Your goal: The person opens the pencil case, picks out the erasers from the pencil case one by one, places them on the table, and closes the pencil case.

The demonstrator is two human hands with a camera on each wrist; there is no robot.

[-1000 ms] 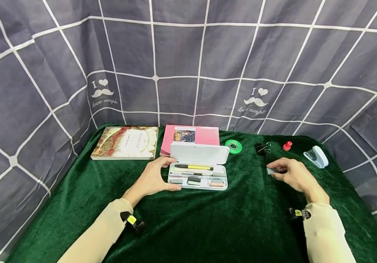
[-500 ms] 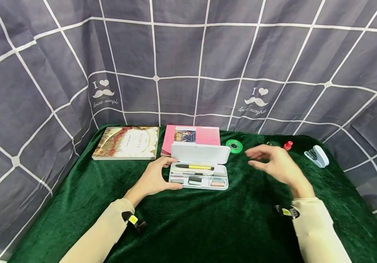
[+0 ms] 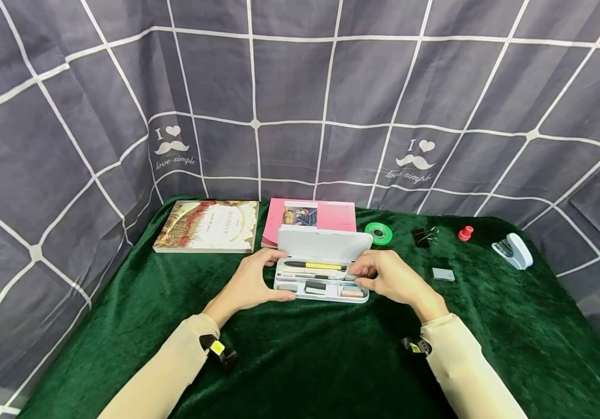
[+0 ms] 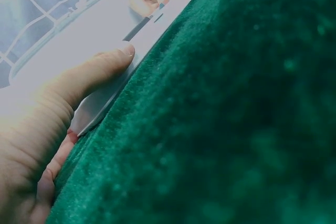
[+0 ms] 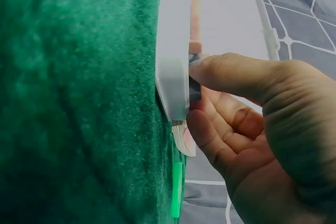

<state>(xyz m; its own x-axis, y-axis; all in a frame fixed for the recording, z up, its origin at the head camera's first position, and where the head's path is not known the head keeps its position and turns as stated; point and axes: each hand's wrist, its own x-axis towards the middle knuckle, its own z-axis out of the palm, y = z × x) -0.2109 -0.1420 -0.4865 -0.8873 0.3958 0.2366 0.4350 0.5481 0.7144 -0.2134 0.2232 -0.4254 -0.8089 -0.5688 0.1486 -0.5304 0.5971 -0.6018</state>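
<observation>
A white pencil case [image 3: 322, 278] lies open on the green velvet cloth [image 3: 305, 361], its lid [image 3: 325, 243] raised at the back. Inside are a yellow-and-black pen [image 3: 314, 266] and small blocks in compartments. My left hand [image 3: 251, 282] grips the case's left end, thumb [image 4: 97, 72] along the front wall [image 4: 113, 90] and fingers behind. My right hand [image 3: 383, 278] holds the right end: its thumb [image 5: 236, 74] rests on the rim [image 5: 173, 51] over a dark grey piece, fingers curled around the end.
Behind the case lie a patterned book [image 3: 206, 226] and a pink book [image 3: 326, 214]. To the right are a green tape roll [image 3: 379, 233], a black binder clip [image 3: 423, 237], a red knob [image 3: 465, 233], a small grey block [image 3: 443, 274] and a white stapler [image 3: 512, 250]. Grey checked fabric walls surround the table.
My right hand left the small grey block on the cloth, lifted, swept left and now holds the case's right end. The left hand stayed on the left end.
</observation>
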